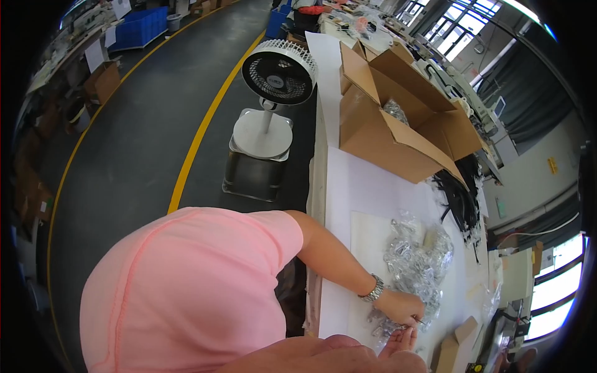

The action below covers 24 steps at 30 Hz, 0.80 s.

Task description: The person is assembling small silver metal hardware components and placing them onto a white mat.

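Observation:
My left hand (403, 308), with a metal-band watch (374, 289) on its wrist, reaches across the white worktable from the left. Its fingers are pinched together, and a thin dark bit sticks out at their tips, too small to name. Just below, the fingers of my right hand (400, 342) are drawn together and meet the left fingertips; what they hold between them I cannot make out. A heap of small clear plastic bags (418, 258) with silvery contents lies beside and beyond my left hand.
An open cardboard box (388, 146) stands farther up the table, with a clear bag inside. Black strips (463, 199) hang at the table's right side. A smaller carton (457, 345) is at the lower right. A white fan (280, 74) stands left of the table.

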Each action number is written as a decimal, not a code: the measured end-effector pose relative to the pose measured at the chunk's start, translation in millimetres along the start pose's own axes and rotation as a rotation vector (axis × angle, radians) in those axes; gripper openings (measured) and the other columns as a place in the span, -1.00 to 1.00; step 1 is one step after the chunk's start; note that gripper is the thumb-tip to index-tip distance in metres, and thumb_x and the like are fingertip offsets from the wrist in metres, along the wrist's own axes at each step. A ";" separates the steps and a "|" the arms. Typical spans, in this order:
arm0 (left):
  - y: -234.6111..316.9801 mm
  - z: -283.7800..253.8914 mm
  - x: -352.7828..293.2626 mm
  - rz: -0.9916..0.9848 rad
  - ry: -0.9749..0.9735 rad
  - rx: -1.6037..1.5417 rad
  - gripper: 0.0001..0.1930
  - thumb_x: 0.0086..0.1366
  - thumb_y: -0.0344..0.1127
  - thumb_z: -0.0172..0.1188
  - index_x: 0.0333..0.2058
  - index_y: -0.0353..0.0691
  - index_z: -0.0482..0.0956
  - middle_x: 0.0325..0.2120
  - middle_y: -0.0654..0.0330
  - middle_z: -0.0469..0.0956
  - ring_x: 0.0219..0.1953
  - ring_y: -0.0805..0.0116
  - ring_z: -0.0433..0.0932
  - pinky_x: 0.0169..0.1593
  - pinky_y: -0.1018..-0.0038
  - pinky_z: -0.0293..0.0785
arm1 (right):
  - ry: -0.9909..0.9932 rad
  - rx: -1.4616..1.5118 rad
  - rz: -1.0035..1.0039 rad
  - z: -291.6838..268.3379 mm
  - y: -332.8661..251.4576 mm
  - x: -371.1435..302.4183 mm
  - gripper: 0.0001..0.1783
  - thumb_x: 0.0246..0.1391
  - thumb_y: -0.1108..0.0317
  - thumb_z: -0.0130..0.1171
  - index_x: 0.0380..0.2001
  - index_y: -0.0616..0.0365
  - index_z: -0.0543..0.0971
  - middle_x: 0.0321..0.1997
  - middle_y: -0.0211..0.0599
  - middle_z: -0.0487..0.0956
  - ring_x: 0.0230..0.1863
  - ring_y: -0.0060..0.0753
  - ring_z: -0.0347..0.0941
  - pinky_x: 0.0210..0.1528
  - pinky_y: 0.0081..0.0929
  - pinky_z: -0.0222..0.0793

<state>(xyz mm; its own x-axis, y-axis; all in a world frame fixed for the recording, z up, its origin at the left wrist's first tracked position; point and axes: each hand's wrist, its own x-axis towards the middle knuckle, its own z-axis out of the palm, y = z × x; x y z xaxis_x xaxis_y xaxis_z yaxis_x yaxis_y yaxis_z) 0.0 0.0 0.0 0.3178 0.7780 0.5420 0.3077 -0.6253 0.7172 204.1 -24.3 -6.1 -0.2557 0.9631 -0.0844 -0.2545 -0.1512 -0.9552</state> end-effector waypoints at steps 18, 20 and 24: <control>23.0 -14.2 -10.3 -0.375 -0.370 -0.768 -0.75 0.20 -0.20 0.37 -0.40 -0.32 0.67 -0.50 0.16 0.71 -0.71 0.56 0.42 -0.67 0.55 0.26 | 0.133 -0.079 -0.361 -27.5 -5.5 -4.9 -0.60 0.32 0.52 0.13 0.20 0.14 0.43 -0.07 -0.31 0.58 -0.07 -0.53 0.55 0.04 -0.57 0.55; 15.6 -6.2 -7.1 -0.406 -0.350 -0.819 -0.80 0.17 -0.27 0.40 -0.42 -0.31 0.66 -0.52 0.17 0.70 -0.72 0.57 0.38 -0.69 0.53 0.23 | 0.215 -0.091 -0.353 -2.6 -8.6 -14.9 -0.78 0.33 0.43 0.18 0.01 0.16 0.54 -0.23 -0.39 0.58 -0.24 -0.61 0.51 -0.17 -0.63 0.50; 10.3 -2.9 -7.3 -0.345 -0.243 -0.771 -0.81 0.15 -0.34 0.40 -0.47 -0.33 0.61 -0.59 0.21 0.66 -0.71 0.58 0.42 -0.64 0.55 0.28 | 0.090 -0.301 -0.300 22.3 -27.1 -42.6 -0.66 0.28 0.36 0.28 0.01 0.34 0.52 -0.16 -0.21 0.58 -0.14 -0.38 0.52 0.02 -0.41 0.55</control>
<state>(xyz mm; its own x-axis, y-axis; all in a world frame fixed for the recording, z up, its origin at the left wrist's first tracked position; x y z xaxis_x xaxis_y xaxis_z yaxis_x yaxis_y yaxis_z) -1.7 -12.0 4.7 0.5277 0.8267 0.1952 -0.2417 -0.0742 0.9675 201.1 -66.1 29.8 -0.1260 0.9720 0.1983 -0.0180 0.1976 -0.9801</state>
